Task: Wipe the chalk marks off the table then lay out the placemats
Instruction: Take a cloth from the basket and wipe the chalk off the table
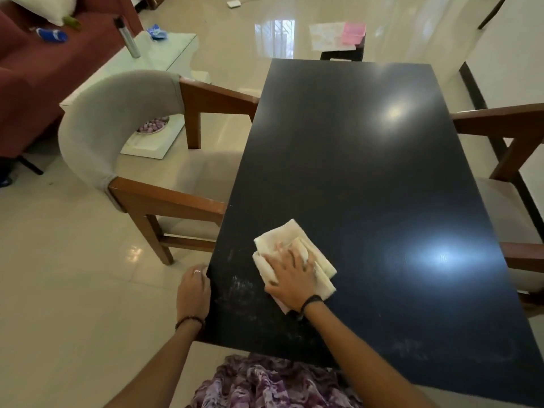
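Note:
A long black table (368, 172) runs away from me. Faint white chalk marks (240, 290) smear its near left corner, and more chalk marks (412, 348) show at the near right. A folded cream cloth (282, 237) lies on the near left part of the table. My right hand (290, 275) presses flat on the cloth with spread fingers. My left hand (192, 293) grips the table's left edge, fingers curled over it. White and pink placemats (338, 35) lie on a dark stool beyond the table's far end.
A wooden armchair (117, 128) with a grey back stands at the table's left side. Another wooden chair (512, 178) stands at the right. A glass side table (164, 51) with a metal bottle (128, 38) and a red sofa (35, 72) are at the far left.

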